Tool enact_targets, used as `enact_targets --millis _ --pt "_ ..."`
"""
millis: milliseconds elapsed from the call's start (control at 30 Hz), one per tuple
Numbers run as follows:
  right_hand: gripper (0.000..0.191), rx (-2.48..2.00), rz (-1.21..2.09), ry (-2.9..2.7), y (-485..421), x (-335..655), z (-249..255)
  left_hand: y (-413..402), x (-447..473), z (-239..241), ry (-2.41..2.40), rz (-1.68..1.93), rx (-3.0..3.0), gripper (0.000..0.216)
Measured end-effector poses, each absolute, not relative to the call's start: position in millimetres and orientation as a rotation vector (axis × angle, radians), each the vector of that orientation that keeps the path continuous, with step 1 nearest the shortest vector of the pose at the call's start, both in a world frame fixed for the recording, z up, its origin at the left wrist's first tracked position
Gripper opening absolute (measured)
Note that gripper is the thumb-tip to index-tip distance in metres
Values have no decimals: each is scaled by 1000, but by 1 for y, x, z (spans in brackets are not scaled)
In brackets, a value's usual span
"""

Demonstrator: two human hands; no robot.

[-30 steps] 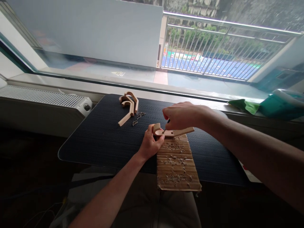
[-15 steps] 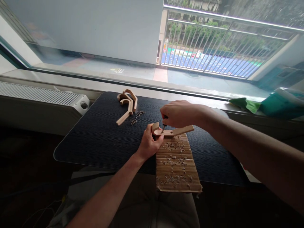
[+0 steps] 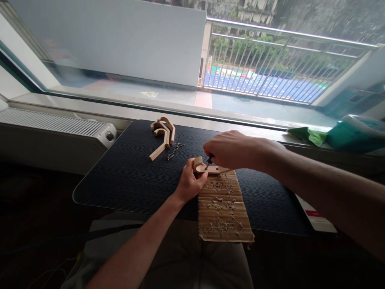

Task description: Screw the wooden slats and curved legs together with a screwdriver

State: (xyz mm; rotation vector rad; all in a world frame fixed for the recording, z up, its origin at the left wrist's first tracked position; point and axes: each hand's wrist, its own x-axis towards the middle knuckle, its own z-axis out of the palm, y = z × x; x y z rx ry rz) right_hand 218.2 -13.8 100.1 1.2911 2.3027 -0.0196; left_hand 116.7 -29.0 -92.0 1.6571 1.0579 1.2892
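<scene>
My left hand (image 3: 189,181) is closed on the curved end of a pale wooden hook-shaped piece (image 3: 214,169) and presses it onto the top edge of a strip of corrugated cardboard (image 3: 224,208). My right hand (image 3: 230,149) is closed around a small dark-handled tool (image 3: 209,159) whose tip points down into the wood just beside my left thumb. The tool's handle is mostly hidden in the fist. The cardboard is dotted with wood chips.
The black ribbed tabletop (image 3: 132,176) holds a pile of similar curved wooden pieces (image 3: 162,134) and a few small dark screws (image 3: 174,150) at its far left. A white radiator (image 3: 60,124) stands to the left, and green cloth (image 3: 313,134) lies on the sill. A white leaflet (image 3: 315,214) sticks out at right.
My right hand has shifted slightly down and right over the wooden piece, now covering its long straight end. The left hand keeps its hold.
</scene>
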Motion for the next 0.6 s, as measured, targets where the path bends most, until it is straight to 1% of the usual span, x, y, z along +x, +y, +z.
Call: enact_targets --millis 267,467,600 --pt "17 1278 -12 2334 -6 223 88 -27 117 -95 1091 1271 1663 27" --pt "29 1400 -49 2301 4 230 80 -27 116 -94 1089 1260 1659 26" --pt "32 1437 4 2265 0 229 83 -29 116 -93 1077 1277 1657 25"
